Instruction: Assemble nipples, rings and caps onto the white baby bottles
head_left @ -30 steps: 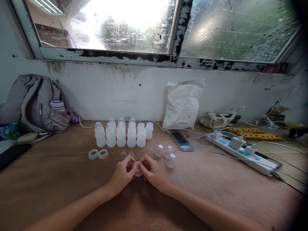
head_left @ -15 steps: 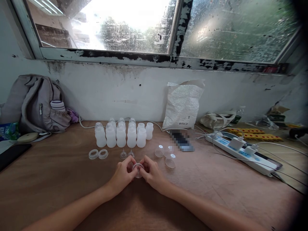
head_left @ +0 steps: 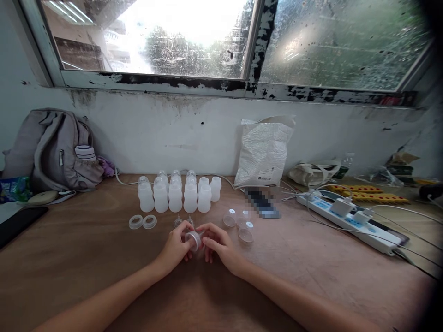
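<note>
My left hand (head_left: 177,245) grips a clear bottle collar ring (head_left: 195,241), tilted so its open side faces left. A clear nipple (head_left: 201,234) seems to poke out of the ring's right side. My right hand (head_left: 222,245) has its thumb and index finger closed about that nipple tip, with the other fingers curled below. Just beyond my left hand stand two more clear nipples (head_left: 177,222), partly hidden by the fingers. Two loose collar rings (head_left: 149,222) lie farther left. To the right are several clear caps (head_left: 245,235), some with round white labels.
Several frosted baby bottles (head_left: 175,199) stand in rows near the wall, most with clear domed caps. A phone (head_left: 266,207) and a white padded mailer (head_left: 262,154) are behind on the right. A power strip (head_left: 349,223) with cables lies far right; a grey backpack (head_left: 51,147) sits left.
The ring has turned from facing upward to a sideways tilt in my left hand. My right hand has shifted from the ring's rim to its right side, fingers lower.
</note>
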